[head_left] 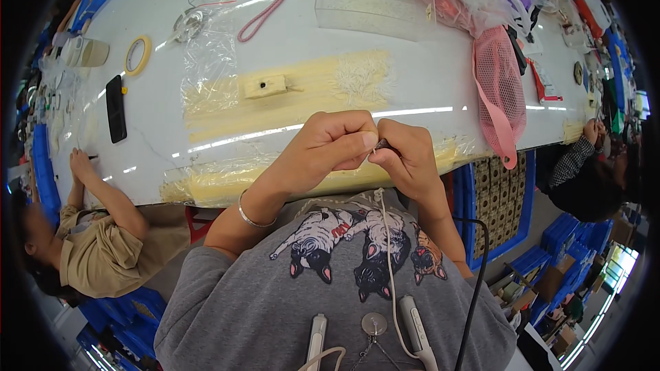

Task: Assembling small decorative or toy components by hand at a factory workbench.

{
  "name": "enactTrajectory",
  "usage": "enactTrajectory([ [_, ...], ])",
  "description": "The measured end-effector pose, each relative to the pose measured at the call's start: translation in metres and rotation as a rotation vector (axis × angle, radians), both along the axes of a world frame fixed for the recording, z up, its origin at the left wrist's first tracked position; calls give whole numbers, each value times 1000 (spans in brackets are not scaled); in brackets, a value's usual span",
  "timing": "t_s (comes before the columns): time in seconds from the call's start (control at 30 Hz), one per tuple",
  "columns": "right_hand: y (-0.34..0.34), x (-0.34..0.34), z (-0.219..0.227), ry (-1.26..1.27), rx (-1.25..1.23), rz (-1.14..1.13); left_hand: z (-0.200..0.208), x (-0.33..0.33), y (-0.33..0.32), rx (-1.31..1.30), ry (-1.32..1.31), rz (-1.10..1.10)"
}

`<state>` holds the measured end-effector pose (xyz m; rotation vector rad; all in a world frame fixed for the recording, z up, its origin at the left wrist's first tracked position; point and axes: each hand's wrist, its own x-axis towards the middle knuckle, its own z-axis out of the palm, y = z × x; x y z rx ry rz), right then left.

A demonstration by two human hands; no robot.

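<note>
Above the table's near edge, my left hand [333,143] and my right hand [411,156] meet in front of my chest. The right thumb and fingers close around a small dark piece [383,144], mostly covered by the fingertips. My left thumb and forefinger pinch right beside it; what lies between them is too small to make out. Beyond my hands, a pale yellow block [275,87] with a dark hole rests on a strip of yellow tape [220,106]. A heap of short white strands [362,75] is spread on the same strip.
At the back stand a clear plastic box [344,17] and a pink braided strap [265,17]. A pink mesh bag [496,82] hangs over the right edge. A phone [116,110] and tape roll [138,55] lie left. Co-workers sit at both sides; a blue tray [528,199] is right.
</note>
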<state>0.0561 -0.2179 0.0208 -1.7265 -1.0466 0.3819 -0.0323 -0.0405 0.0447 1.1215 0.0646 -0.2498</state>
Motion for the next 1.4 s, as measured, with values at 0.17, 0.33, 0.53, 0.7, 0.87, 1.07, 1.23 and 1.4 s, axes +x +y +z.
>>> enactTrajectory([
  [0.17, 0, 0, -1, -77, -21, -10, -3, 0, 0, 10, -4, 1],
  [0.33, 1, 0, 0, -140, -35, -20, -5, 0, 1, 12, 0, -1],
  [0.53, 2, -1, -3, -76, 14, -42, -3, 1, 0, 2, -2, 2],
  [0.7, 2, -1, -2, -72, 11, -56, -3, 2, 0, -5, 4, 5],
  [0.87, 2, 0, -1, -133, -1, -61, -4, 2, -1, -13, 7, 11],
  [1.07, 1, 1, -2, -149, -25, -54, -7, 1, -1, -10, 14, 11],
  [1.23, -3, 1, 2, -98, -52, -19, -5, 1, -2, 3, 8, 9],
  [1.4, -4, 4, -2, -16, -71, 27, -6, 3, -1, 11, 11, 3],
])
